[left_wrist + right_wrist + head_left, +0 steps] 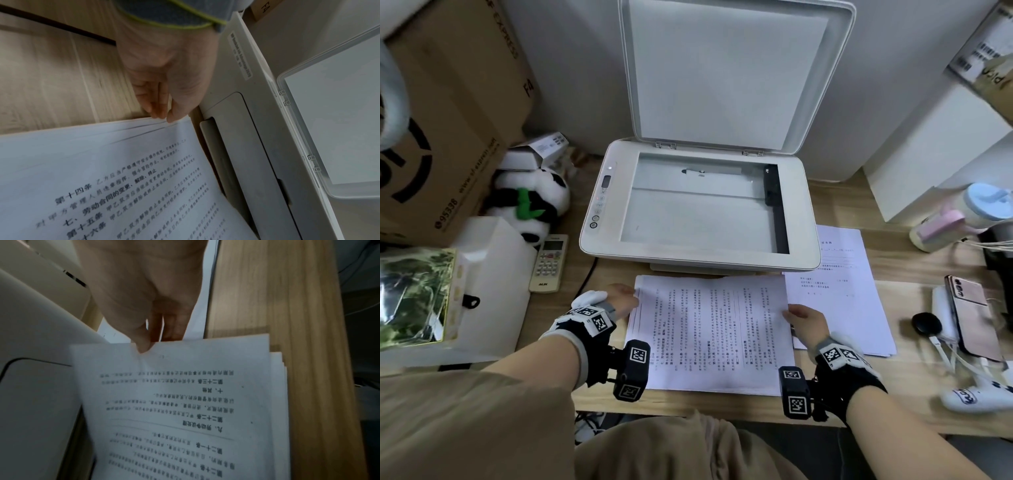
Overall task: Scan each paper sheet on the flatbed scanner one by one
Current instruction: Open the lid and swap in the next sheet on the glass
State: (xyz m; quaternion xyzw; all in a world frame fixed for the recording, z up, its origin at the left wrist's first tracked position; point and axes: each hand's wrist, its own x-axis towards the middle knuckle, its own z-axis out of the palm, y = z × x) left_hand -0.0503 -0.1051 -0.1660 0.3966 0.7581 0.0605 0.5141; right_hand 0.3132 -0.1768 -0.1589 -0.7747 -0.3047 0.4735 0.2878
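The white flatbed scanner (599, 240) stands at the back of the wooden desk. Its lid (729, 75) is raised and its glass (698, 212) is bare. A stack of printed paper sheets (709, 335) lies in front of it. My left hand (631, 295) is at the stack's left edge, where thumb and fingers (156, 112) pinch the top sheet (123, 162). My right hand (789, 313) pinches the same sheet's right edge, thumb (144, 347) on top. In the right wrist view the top sheet (174, 402) sits slightly above the sheets under it.
A second pile of paper (839, 291) lies right of the stack, partly under the scanner. A phone (972, 315), cables and a bottle (959, 216) are at the right. A remote (549, 263), panda plush (530, 202), white box (493, 284) and cardboard box (448, 120) crowd the left.
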